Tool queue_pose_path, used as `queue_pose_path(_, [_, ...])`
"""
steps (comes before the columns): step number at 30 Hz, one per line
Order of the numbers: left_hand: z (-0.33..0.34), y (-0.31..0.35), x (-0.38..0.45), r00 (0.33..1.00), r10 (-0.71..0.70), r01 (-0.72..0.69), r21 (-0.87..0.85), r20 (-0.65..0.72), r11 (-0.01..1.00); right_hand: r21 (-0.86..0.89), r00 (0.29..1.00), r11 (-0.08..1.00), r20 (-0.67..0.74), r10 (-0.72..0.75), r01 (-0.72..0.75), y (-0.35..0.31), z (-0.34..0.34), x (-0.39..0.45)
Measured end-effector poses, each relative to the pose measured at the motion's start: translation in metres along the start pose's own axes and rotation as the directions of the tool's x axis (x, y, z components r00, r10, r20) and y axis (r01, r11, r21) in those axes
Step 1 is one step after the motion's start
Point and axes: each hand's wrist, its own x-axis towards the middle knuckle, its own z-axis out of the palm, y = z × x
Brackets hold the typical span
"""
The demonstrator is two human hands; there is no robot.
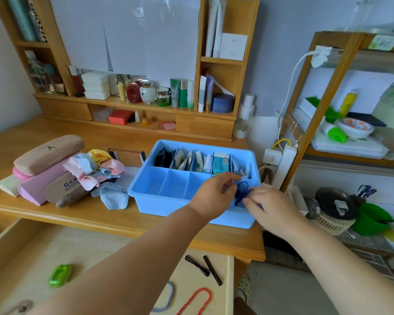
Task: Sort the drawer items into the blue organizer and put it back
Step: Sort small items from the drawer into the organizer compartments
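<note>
Over the front right compartment of the blue organizer (146,196), on the wooden desk (55,214), both hands meeting around a dark blue elastic loop (242,189), apparently a hair tie. Left hand (214,194) with fingers curled toward the loop, whether truly pinching it impossible to tell from this angle; right hand (272,208) pinching the loop's lower end between thumb and fingertips. Sorting step clearly in hand, and only partway through: back row of compartments already filled with sachets, tubes and a small teal box (221,163), front row mostly bare. Below, in the open drawer (21,246), plenty left to gather: a green packet (60,275), two black hair clips (203,268), a lilac hair band (166,301) and a red beaded string (196,300). Next move likely to call for letting the loop drop flat into that front compartment, then reaching down for the remaining small pieces, keeping like with like. Return of the organizer to the drawer not yet due. Off to the left, a pile of pastel cloths (96,171) and stacked cases (48,155).
</note>
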Motion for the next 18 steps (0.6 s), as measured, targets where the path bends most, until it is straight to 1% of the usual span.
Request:
queue_pose_path(2, [0.002, 0.003, 0.008, 0.998, -0.005, 0.006, -0.020, 0.070, 1.000, -0.012, 0.998, 0.998, 0.018, -0.058, 0.058, -0.003, 0.005, -0.006])
queue_pose_path(4, [0.006, 0.003, 0.012, 0.990, 0.038, -0.043, 0.031, 0.138, 0.999, 0.016, 0.996, 0.996, -0.007, -0.085, 0.085, -0.003, 0.008, -0.012])
queue_pose_path(8, [0.008, 0.006, 0.015, 0.972, 0.081, -0.108, 0.112, 0.220, 0.988, 0.095, 0.996, 0.994, -0.086, -0.038, 0.046, 0.001, 0.010, -0.017])
queue_pose_path(10, [0.008, 0.009, 0.016, 0.959, 0.096, -0.146, 0.172, 0.268, 0.974, 0.136, 0.986, 0.989, -0.160, -0.041, 0.063, 0.001, 0.012, -0.017])
queue_pose_path(13, [0.010, 0.011, 0.016, 0.935, 0.035, -0.144, 0.287, 0.354, 0.947, 0.162, 0.955, 0.982, -0.292, -0.044, 0.095, 0.002, 0.014, -0.022])
queue_pose_path(14, [0.011, 0.011, 0.015, 0.920, 0.032, -0.186, 0.361, 0.392, 0.914, 0.154, 0.942, 0.984, -0.334, -0.034, 0.091, 0.004, 0.015, -0.024])
queue_pose_path(15, [0.013, 0.012, 0.014, 0.903, 0.058, -0.264, 0.443, 0.426, 0.857, 0.152, 0.929, 0.985, -0.369, -0.018, 0.079, 0.005, 0.015, -0.025])
queue_pose_path(17, [0.016, 0.014, 0.013, 0.863, 0.121, -0.426, 0.578, 0.490, 0.696, 0.156, 0.915, 0.986, -0.403, 0.016, 0.051, 0.010, 0.012, -0.025])
queue_pose_path(18, [0.017, 0.015, 0.014, 0.855, 0.109, -0.453, 0.629, 0.507, 0.631, 0.154, 0.917, 0.987, -0.398, 0.032, 0.033, 0.012, 0.010, -0.024])
